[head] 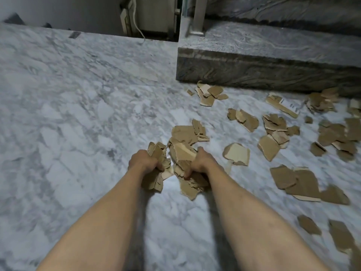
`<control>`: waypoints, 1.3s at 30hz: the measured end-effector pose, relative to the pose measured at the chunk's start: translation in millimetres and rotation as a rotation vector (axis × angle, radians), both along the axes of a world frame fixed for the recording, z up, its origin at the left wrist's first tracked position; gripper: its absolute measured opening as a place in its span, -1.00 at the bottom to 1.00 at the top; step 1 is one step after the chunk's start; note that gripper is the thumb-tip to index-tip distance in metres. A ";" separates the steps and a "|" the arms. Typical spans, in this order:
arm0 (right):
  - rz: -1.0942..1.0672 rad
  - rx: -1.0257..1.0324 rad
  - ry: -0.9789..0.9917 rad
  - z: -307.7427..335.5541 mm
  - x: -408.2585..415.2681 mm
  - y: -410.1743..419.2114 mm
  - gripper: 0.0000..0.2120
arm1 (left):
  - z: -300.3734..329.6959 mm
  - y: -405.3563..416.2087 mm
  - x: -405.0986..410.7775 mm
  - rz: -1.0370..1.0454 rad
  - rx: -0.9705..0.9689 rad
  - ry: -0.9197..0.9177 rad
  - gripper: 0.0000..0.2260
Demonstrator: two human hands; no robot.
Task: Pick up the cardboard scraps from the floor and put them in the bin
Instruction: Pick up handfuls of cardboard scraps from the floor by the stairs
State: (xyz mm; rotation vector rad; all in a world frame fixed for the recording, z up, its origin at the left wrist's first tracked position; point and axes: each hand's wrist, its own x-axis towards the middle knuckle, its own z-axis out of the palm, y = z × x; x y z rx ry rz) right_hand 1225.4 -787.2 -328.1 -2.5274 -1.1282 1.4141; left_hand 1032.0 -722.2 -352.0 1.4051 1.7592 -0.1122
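Both my arms reach forward over a white marble floor. My left hand is closed on a bundle of brown cardboard scraps. Beside it, my right hand grips a second, bigger bunch of torn cardboard. Several loose cardboard scraps lie scattered on the floor to the right, and more scraps sit near the stone step. No bin is in view.
A dark grey stone step rises at the upper right with a metal post on it. A white cable hangs by an appliance at the back. A pale scrap lies just right of my right hand.
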 end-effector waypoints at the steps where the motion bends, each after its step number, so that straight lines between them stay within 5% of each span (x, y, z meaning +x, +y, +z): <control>1: -0.009 0.001 -0.049 -8.3 -3.9 -1.0 0.07 | 1.3 2.9 -2.5 -0.011 0.010 0.007 -0.47; 5: 0.038 0.036 -0.228 -16.7 -10.0 0.5 -0.04 | 0.0 12.7 -6.1 -0.041 0.031 -0.001 -0.47; 10: 0.170 0.053 -0.148 -5.9 7.8 23.5 -0.10 | 3.0 19.2 4.1 -0.199 0.132 0.025 -0.47; 14: 0.298 0.184 -0.196 17.8 35.1 70.1 0.11 | 5.9 34.2 19.4 -0.446 0.268 0.023 -0.45; 17: 0.469 0.083 -0.300 22.2 40.1 99.7 0.33 | 4.9 42.2 27.0 -0.504 0.229 0.037 -0.34; 21: 0.543 -0.018 -0.340 5.9 33.3 107.0 0.18 | -4.7 45.3 27.8 -0.528 0.263 0.035 -0.40; 30: 0.371 0.065 -0.286 -14.3 40.0 101.1 0.12 | -5.8 40.9 36.1 -0.349 0.223 0.000 -0.48; 34: 0.300 0.208 -0.273 -9.9 42.5 83.4 -0.09 | -5.6 30.2 41.4 -0.278 0.191 -0.027 -0.52; 39: -0.082 0.347 0.082 7.7 72.8 60.3 -0.07 | 3.5 23.3 51.8 -0.250 0.138 -0.122 -0.57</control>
